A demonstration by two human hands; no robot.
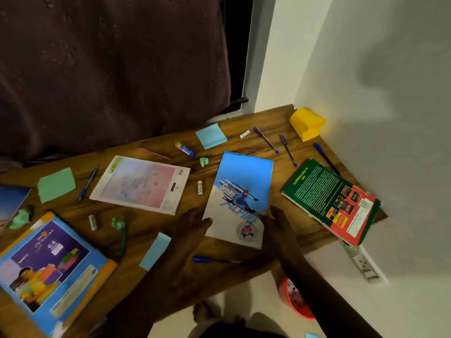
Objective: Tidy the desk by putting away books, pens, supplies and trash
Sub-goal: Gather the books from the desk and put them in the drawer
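Both hands are at the near end of the "Alpine Skiing" book (244, 181), which lies flat mid-desk w/ its cover up. The left hand (192, 223) has its fingers stretched out, tips touching the book's left edge and holding nothing. The right hand (278, 220) lies against the lower right edge; too dark & blurred to tell if thumb and fingers already pinch it. Flanking a thin floppy book like this prob. means a two-handed lift, so it doesn't bend or slide on the wooden desk (146, 223). It's likely first pick as the nearest big item. The green-and-red hardback (329, 198) sits near on the right, overhanging the desk edge, so it could become the base of a stack. Still loose: blue pens (266, 140) near the yellow holder (307, 123), a glue stick (185, 149), a blue sticky pad (211, 135), a crumpled green paper (204, 161), and a pink-cover notebook (140, 184). The red bin (295, 298) on the floor below looks meant for the trash. Task barely begun.
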